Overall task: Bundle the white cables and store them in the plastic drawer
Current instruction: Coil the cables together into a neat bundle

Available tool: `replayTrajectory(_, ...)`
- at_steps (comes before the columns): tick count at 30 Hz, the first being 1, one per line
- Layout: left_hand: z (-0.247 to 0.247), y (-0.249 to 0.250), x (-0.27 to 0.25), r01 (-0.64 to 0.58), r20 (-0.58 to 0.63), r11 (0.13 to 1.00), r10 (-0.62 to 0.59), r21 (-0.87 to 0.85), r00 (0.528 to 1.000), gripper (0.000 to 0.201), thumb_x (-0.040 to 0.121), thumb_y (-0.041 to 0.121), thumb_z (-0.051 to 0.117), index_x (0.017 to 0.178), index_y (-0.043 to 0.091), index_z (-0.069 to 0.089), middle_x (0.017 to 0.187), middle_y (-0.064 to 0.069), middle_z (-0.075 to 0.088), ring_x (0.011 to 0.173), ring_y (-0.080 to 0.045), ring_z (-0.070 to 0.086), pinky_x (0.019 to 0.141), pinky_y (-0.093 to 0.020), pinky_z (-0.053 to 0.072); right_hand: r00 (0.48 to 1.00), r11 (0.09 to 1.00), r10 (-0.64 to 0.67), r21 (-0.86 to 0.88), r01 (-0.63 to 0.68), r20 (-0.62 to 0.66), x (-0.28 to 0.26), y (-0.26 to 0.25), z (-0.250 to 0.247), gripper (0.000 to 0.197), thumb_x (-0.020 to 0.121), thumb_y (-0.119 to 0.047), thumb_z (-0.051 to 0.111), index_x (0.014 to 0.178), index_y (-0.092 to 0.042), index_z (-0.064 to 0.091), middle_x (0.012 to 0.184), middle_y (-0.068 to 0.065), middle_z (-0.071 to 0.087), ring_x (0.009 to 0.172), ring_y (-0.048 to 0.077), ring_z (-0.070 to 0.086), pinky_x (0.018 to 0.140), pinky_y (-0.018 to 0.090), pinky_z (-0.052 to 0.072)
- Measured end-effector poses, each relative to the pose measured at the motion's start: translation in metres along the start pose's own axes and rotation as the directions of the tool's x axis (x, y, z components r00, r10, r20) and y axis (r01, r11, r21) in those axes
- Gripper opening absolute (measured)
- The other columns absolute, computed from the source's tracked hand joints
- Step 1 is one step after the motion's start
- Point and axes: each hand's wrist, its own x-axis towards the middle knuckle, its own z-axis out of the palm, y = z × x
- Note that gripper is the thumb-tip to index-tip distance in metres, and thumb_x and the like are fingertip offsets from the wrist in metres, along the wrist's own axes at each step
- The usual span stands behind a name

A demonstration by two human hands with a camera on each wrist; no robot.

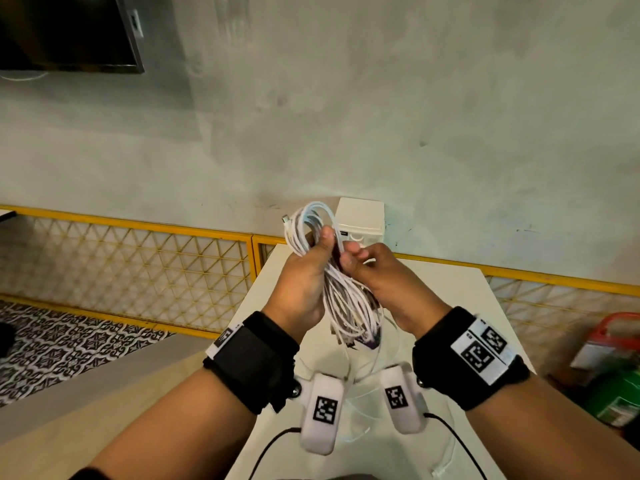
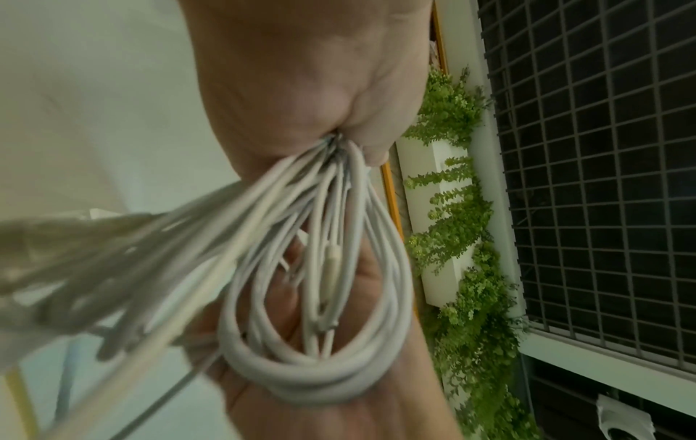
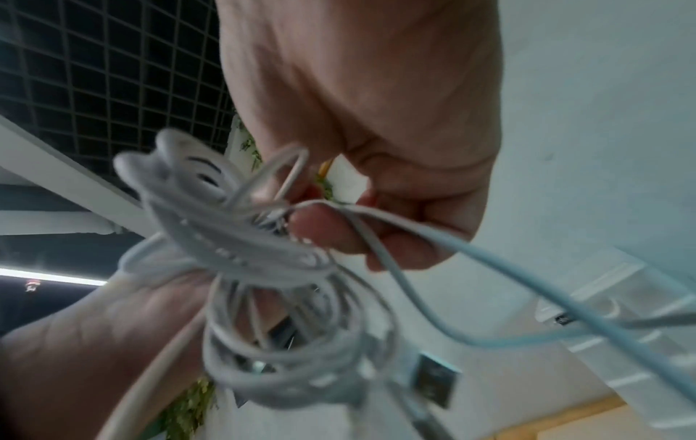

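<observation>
A coil of white cables [image 1: 313, 223] is held up above the white table [image 1: 450, 285]. My left hand [image 1: 308, 268] grips the coil at its middle, thumb across the strands, with loops sticking out above and below the fist [image 2: 320, 357]. My right hand [image 1: 363, 265] is beside it on the right, its fingers curled and pinching a cable strand [image 3: 361, 217] that trails off the bundle [image 3: 263, 297]. Loose cable ends hang down to the table. The white plastic drawer unit [image 1: 360, 216] stands behind the hands at the table's far edge.
A yellow-framed mesh railing [image 1: 138, 251] runs behind the table. A grey wall rises beyond it, with a dark screen [image 1: 65, 29] at upper left. Red and green items [image 1: 616, 368] sit on the floor at right. More loose white cable [image 1: 443, 469] lies near the table's front.
</observation>
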Motion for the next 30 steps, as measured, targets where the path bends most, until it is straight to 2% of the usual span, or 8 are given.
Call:
replayTrajectory(2, -0.002, 0.006, 0.003, -0.03, -0.033, 0.999, 0.028, -0.037, 0.999, 0.035, 0.089, 0.037, 0.055, 0.067, 0.012, 0.068, 0.065, -0.007, 0.064, 0.058, -0.02, 0.064, 0.059, -0.034, 0.058, 0.988, 0.998, 0.063, 0.002, -0.064, 0.142, -0.001, 0.006, -0.004, 0.071, 0.058, -0.072, 0.071, 0.098, -0.017, 0.053, 0.098, 0.009, 0.072, 0.084, 0.027, 0.07, 0.076, 0.043, 0.056)
replayTrajectory(4, -0.005, 0.012, 0.007, -0.069, -0.07, 0.998, 0.07, 0.009, 0.995, 0.046, 0.096, 0.032, 0.051, 0.054, 0.022, 0.064, 0.053, 0.001, 0.053, 0.047, -0.013, 0.054, 0.049, -0.028, 0.051, 0.962, 0.995, 0.081, 0.032, -0.092, 0.262, -0.003, 0.009, -0.01, 0.08, 0.05, -0.079, 0.069, 0.099, -0.017, 0.054, 0.095, 0.012, 0.065, 0.078, 0.028, 0.061, 0.063, 0.035, 0.053)
replayTrajectory(7, -0.008, 0.012, 0.012, -0.166, -0.064, 0.967, 0.182, 0.195, 0.981, 0.023, 0.095, 0.026, 0.056, 0.074, 0.017, 0.06, 0.055, 0.003, 0.051, 0.049, -0.013, 0.052, 0.048, -0.028, 0.048, 0.942, 0.998, 0.054, 0.01, -0.061, 0.332, -0.006, 0.005, -0.011, 0.095, 0.04, -0.081, 0.071, 0.114, -0.023, 0.053, 0.104, 0.005, 0.063, 0.089, 0.02, 0.06, 0.064, 0.028, 0.05)
replayTrajectory(11, 0.003, 0.002, 0.009, -0.164, -0.011, 0.961, 0.171, 0.221, 0.985, 0.007, 0.086, 0.027, 0.067, 0.089, 0.021, 0.065, 0.058, 0.003, 0.053, 0.053, -0.014, 0.052, 0.057, -0.031, 0.049, 0.885, 0.995, -0.028, -0.071, 0.069, 0.465, -0.014, -0.001, 0.013, 0.059, 0.068, -0.016, 0.083, 0.117, -0.029, 0.053, 0.115, 0.0, 0.067, 0.108, 0.012, 0.064, 0.094, 0.029, 0.052)
replayTrajectory(17, 0.005, 0.011, 0.011, 0.031, -0.077, 0.998, -0.035, -0.051, 0.996, 0.016, 0.079, 0.029, 0.071, 0.073, 0.018, 0.062, 0.062, -0.001, 0.052, 0.064, -0.017, 0.053, 0.052, -0.027, 0.052, 0.974, 0.944, -0.088, -0.295, 0.148, 0.207, -0.016, -0.002, 0.023, 0.024, 0.071, -0.006, 0.069, 0.093, -0.012, 0.064, 0.085, 0.012, 0.071, 0.079, 0.021, 0.069, 0.08, 0.04, 0.055)
replayTrajectory(21, -0.001, 0.003, 0.006, -0.189, -0.023, 0.963, 0.197, 0.193, 0.98, 0.016, 0.082, 0.021, 0.071, 0.095, 0.012, 0.065, 0.079, -0.002, 0.07, 0.085, -0.02, 0.069, 0.072, -0.026, 0.056, 0.982, 0.954, -0.066, -0.278, 0.114, 0.179, -0.015, -0.006, 0.022, 0.009, 0.077, -0.005, 0.059, 0.081, -0.013, 0.06, 0.065, 0.004, 0.068, 0.063, 0.017, 0.072, 0.071, 0.035, 0.057)
replayTrajectory(24, -0.004, -0.003, 0.001, -0.195, 0.076, 0.924, 0.179, 0.329, 0.981, 0.011, 0.081, 0.023, 0.072, 0.091, 0.019, 0.068, 0.083, -0.007, 0.073, 0.081, -0.02, 0.07, 0.059, -0.031, 0.055, 0.98, 0.959, -0.091, -0.249, 0.134, 0.174, -0.013, -0.011, 0.021, 0.014, 0.079, -0.006, 0.058, 0.082, -0.018, 0.063, 0.055, 0.001, 0.067, 0.058, 0.017, 0.071, 0.07, 0.036, 0.058)
replayTrajectory(30, -0.006, 0.016, 0.013, -0.197, -0.033, 0.947, 0.212, 0.254, 0.977, 0.003, 0.094, 0.009, 0.055, 0.091, 0.01, 0.053, 0.054, 0.004, 0.051, 0.072, -0.021, 0.068, 0.069, -0.039, 0.056, 0.913, 0.999, -0.05, 0.037, 0.039, 0.404, -0.006, 0.013, 0.016, 0.073, 0.068, -0.009, 0.078, 0.128, -0.025, 0.039, 0.11, 0.009, 0.063, 0.086, 0.028, 0.066, 0.071, 0.043, 0.054)
